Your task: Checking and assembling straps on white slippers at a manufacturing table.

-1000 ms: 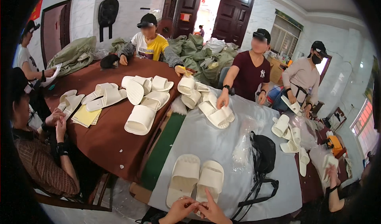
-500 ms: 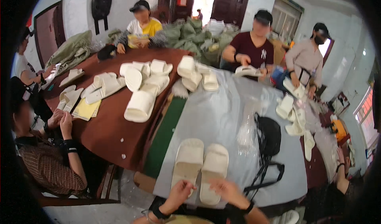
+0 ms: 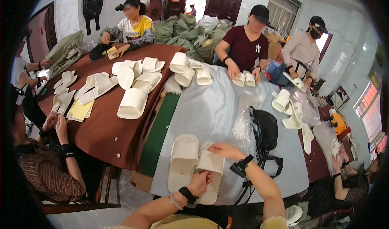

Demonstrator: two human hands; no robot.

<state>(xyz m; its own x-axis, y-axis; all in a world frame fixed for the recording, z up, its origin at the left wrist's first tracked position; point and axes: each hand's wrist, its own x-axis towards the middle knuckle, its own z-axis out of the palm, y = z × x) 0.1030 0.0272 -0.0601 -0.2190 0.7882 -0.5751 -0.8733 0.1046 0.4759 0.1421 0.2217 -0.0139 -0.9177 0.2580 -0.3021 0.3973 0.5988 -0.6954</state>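
Two white slide slippers stand side by side at the near edge of the cloth-covered table, toes pointing away from me: the left slipper [image 3: 184, 158] and the right slipper [image 3: 214, 162]. My left hand [image 3: 200, 183] is over the footbed of the right slipper, just behind its strap, with fingers pinched together. Anything small between those fingertips is hidden. My right hand [image 3: 226, 151] reaches across to the toe end of the same slipper, its fingers curled at the front edge by the strap. The thumb does not show.
A black backpack [image 3: 265, 129] and clear plastic wrap [image 3: 242, 125] lie right of my slippers. More white slippers [image 3: 133, 103] cover the brown table at left, beside yellow cards [image 3: 80, 109]. Several people work around the tables. A co-worker opposite handles a slipper pair [image 3: 244, 79].
My left hand has moved from the left slipper across to the right one. My right hand has gone forward to the right slipper's toe. The co-worker opposite has set slippers on the table.
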